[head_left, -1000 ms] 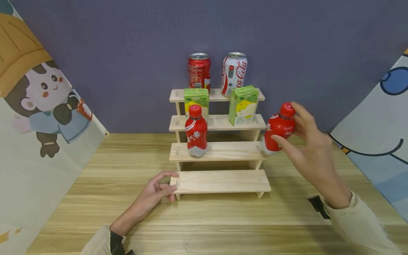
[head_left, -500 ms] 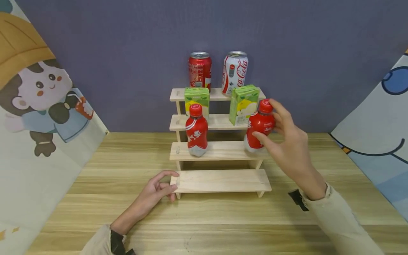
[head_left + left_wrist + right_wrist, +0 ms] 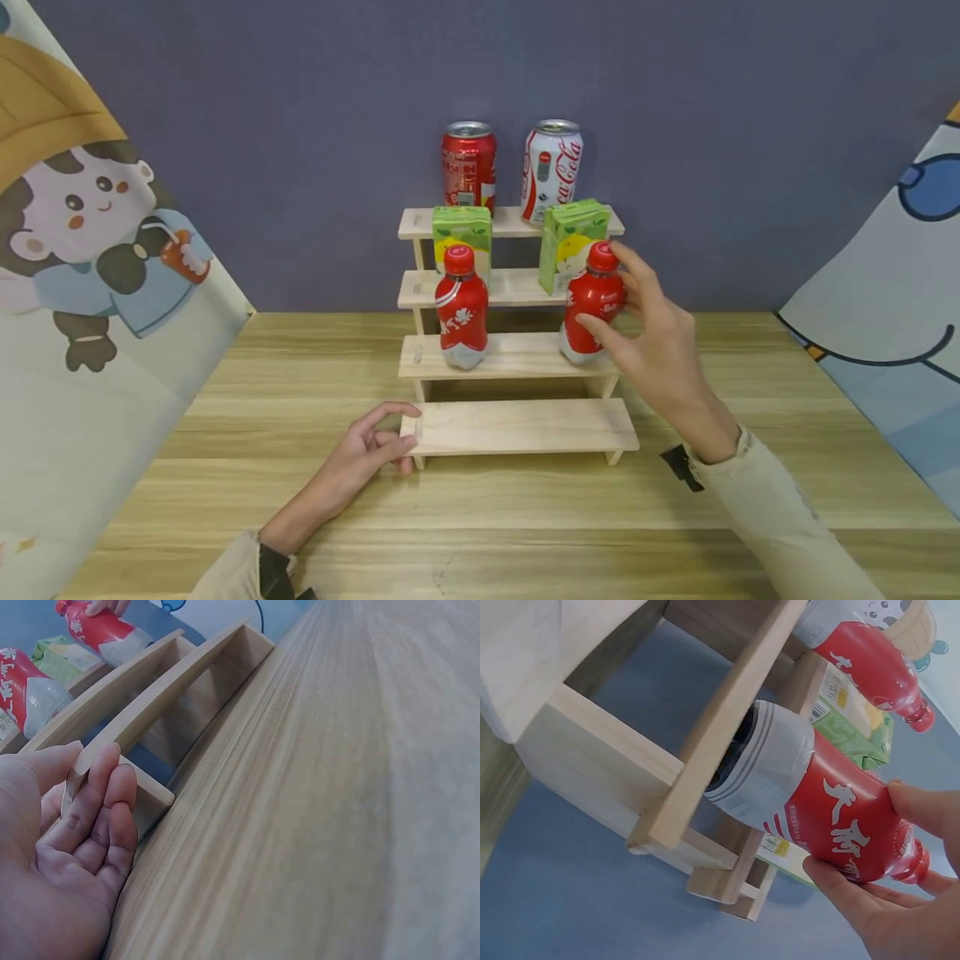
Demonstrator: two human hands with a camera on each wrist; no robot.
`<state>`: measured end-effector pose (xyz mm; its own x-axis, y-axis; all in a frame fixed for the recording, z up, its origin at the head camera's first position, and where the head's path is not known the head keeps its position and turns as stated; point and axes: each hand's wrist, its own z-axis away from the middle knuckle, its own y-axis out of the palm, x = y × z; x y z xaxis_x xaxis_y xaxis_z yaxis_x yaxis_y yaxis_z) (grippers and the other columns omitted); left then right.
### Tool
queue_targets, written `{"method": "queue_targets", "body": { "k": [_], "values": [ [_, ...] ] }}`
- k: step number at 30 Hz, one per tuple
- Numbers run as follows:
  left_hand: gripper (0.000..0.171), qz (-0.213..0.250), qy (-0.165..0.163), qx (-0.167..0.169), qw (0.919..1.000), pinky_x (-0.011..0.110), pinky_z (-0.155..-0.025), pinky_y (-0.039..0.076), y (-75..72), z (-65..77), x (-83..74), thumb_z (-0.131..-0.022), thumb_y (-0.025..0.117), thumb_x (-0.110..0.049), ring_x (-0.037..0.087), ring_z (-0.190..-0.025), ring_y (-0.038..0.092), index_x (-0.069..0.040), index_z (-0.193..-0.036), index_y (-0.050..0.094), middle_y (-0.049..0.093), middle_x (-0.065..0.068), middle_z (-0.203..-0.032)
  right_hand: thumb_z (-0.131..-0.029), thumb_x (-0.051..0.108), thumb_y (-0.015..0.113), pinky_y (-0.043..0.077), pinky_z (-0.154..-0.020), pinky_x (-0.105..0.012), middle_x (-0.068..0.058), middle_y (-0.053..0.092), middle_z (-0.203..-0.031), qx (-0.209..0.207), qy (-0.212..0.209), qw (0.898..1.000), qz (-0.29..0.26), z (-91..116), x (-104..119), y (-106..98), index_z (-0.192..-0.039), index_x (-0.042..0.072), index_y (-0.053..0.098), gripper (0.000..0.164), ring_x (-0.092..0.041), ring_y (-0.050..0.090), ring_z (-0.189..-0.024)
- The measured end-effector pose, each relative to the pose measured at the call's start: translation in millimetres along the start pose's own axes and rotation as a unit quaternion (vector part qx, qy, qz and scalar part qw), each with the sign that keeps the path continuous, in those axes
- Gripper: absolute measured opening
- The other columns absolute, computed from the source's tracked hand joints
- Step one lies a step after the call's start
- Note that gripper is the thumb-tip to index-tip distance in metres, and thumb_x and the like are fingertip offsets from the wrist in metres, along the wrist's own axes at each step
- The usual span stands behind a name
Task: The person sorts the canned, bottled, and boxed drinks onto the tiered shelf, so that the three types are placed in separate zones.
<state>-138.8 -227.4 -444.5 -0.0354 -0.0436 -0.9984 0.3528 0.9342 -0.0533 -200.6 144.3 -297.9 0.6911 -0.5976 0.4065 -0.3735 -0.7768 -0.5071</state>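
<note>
My right hand (image 3: pixel 663 350) grips a red bottle (image 3: pixel 588 321) with a red cap and pale base, thumb on one side and fingers on the other. The bottle is at the right part of the second step from the bottom, tilted slightly. In the right wrist view its base is close to the edge of a wooden step (image 3: pixel 724 724); contact cannot be told. My left hand (image 3: pixel 367 446) pinches the left end of the bottom step of the wooden stepped rack (image 3: pixel 517 427). A matching red bottle (image 3: pixel 462 321) stands upright on the left of the second step.
Two green juice boxes, a left carton (image 3: pixel 474 223) and a right carton (image 3: pixel 573 237), stand on the third step behind the bottles. On the top step are a red can (image 3: pixel 469 167) and a white can (image 3: pixel 552 171). The rack sits on a wood-grain table (image 3: pixel 510 533) before a dark wall (image 3: pixel 300 167).
My right hand has carried the red bottle leftward, from beyond the rack's right end to over the second step, and slightly lower at the last. My left hand keeps its hold.
</note>
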Motion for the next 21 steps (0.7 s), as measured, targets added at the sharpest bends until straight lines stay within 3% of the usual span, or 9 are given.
{"method": "queue_targets", "body": {
  "k": [3, 8, 12, 21],
  "values": [
    [0.039, 0.0, 0.001, 0.0, 1.0, 0.033, -0.081, 0.053, -0.2, 1.6, -0.1, -0.1, 0.061, -0.015, 0.024, -0.071, 0.067, -0.007, -0.137, 0.049, 0.069, 0.006, -0.071, -0.072, -0.004, 0.086, 0.05, -0.089, -0.019, -0.014, 0.064, -0.131, 0.001, 0.002, 1.0, 0.001, 1, 0, 2, -0.153, 0.018, 0.036, 0.097, -0.029, 0.067, -0.109],
    [0.039, -0.001, 0.005, 0.001, 1.0, 0.033, -0.082, 0.053, -1.0, 3.7, -1.1, -0.1, 0.06, -0.014, 0.025, -0.072, 0.067, -0.007, -0.137, 0.049, 0.069, 0.006, -0.071, -0.076, -0.001, 0.084, 0.056, -0.084, -0.039, -0.017, 0.065, -0.127, -0.003, -0.001, 1.0, 0.021, 2, 0, 6, -0.154, 0.017, 0.033, 0.095, -0.03, 0.068, -0.105],
    [0.039, -0.003, 0.009, 0.004, 0.9999, 0.034, -0.083, 0.052, -1.9, 4.3, -1.3, -0.101, 0.06, -0.014, 0.027, -0.072, 0.067, -0.006, -0.138, 0.048, 0.069, 0.006, -0.071, -0.08, 0.003, 0.082, 0.056, -0.085, -0.048, -0.02, 0.061, -0.13, 0.002, -0.015, 0.999, 0.051, 3, -2, 9, -0.156, 0.013, 0.027, 0.094, -0.033, 0.066, -0.105],
    [0.04, -0.003, 0.017, 0.01, 0.9998, 0.035, -0.084, 0.054, -0.9, 0.8, -0.2, -0.101, 0.06, -0.014, 0.026, -0.072, 0.068, -0.007, -0.139, 0.048, 0.069, 0.006, -0.071, -0.081, 0.003, 0.081, 0.055, -0.083, -0.051, -0.021, 0.047, -0.148, 0.02, -0.011, 0.996, 0.083, 11, -5, 9, -0.16, 0.013, 0.016, 0.102, -0.039, 0.064, -0.111]
  ]
}}
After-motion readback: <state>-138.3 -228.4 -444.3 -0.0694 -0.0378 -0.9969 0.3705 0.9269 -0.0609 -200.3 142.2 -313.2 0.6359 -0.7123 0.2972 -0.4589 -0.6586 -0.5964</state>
